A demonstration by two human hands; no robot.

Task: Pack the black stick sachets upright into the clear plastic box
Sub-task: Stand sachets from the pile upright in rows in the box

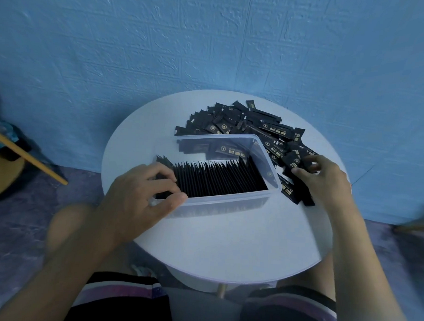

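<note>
Head view: nearest, the left hand (142, 194) grips the left end of the clear plastic box (229, 199), thumb on the near rim and fingers curled onto the upright row of packed sachets (220, 179) that runs rightward from them. Farther right, the right hand (323, 178) pinches a black sachet (293, 160). The loose pile (243, 124) spreads beyond its fingertips.

Black stick sachets (275, 129) with gold print, clear plastic box (225, 204), white round table (227, 245), blue wall (210, 40) embossed in a brick pattern, mottled purple floor (24, 213), black shorts (128, 311) striped purple and white.
</note>
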